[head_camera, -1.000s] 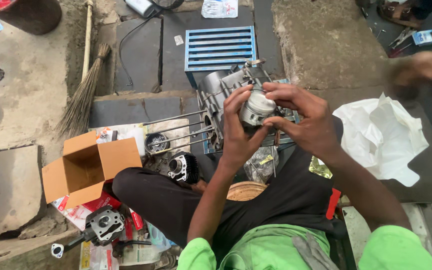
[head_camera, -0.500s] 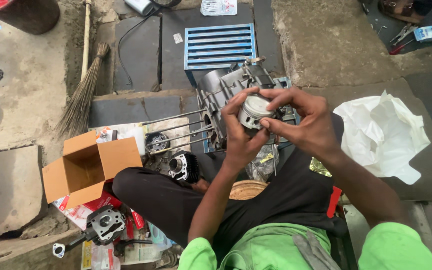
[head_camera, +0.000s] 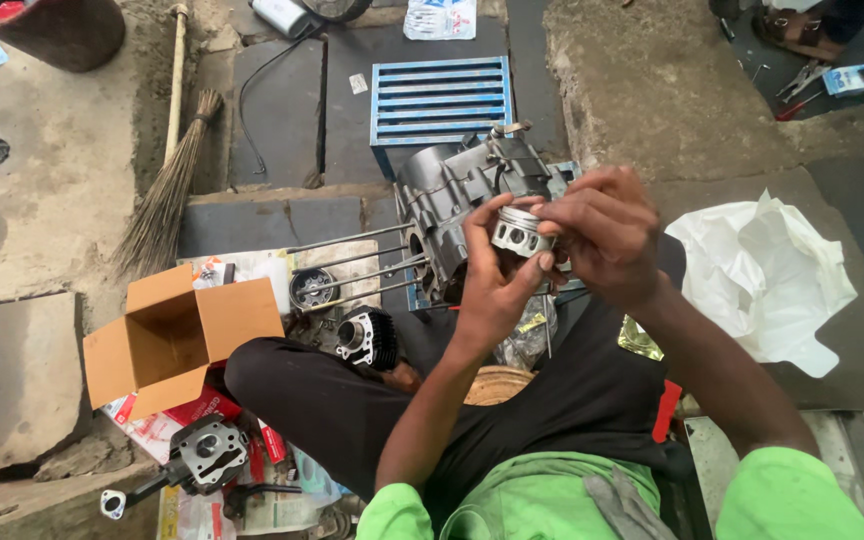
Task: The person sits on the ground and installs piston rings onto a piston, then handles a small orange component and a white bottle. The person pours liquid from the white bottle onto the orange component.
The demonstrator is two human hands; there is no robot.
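On the workshop floor, my left hand (head_camera: 492,285) still grips the piston (head_camera: 520,232) while my right hand (head_camera: 602,235) has closed in, fingers pinching its rim, just above the engine case (head_camera: 452,190).

Soft even daylight, sharp focus

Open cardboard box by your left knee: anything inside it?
The cardboard box looks empty where its inside shows: bare brown walls. The near flap covers the bottom corner, so that part cannot be seen.
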